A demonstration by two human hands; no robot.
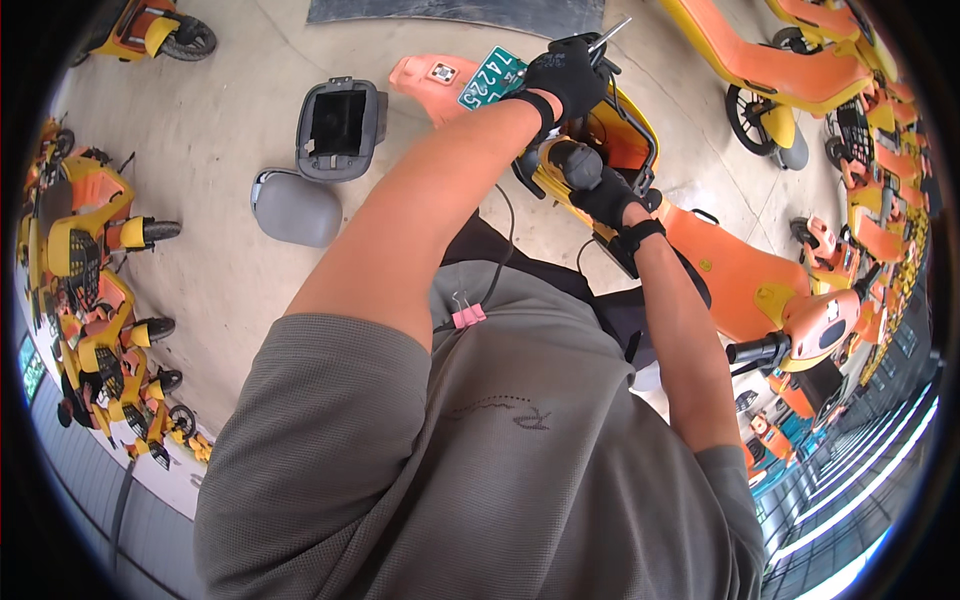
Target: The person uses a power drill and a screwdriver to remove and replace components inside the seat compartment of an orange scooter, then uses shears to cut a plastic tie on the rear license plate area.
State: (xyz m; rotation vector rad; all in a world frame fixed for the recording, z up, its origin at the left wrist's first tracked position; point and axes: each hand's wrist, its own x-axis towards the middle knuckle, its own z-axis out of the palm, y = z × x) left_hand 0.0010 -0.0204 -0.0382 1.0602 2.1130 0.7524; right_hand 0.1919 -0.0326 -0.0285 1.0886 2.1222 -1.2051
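Observation:
An orange and yellow scooter (700, 240) stands before me, its body open at an orange-lined compartment (622, 140). My left hand (568, 78), in a black glove, is closed at the scooter's rear, by the green number plate (490, 78). A thin metal rod (610, 35) sticks out past these fingers; the hand hides what they grip. My right hand (608, 200), gloved too, is closed around what looks like a power drill (575, 165) with a round dark end, held beside the compartment. The drill's front is hidden.
On the floor to my left lie a grey open box-like part (375, 125) and a grey rounded seat cushion (297, 208). A dark mat (450, 12) is at the far side. Parked scooters line both sides, one (780, 60) close at the right. A black cable (510, 225) hangs by me.

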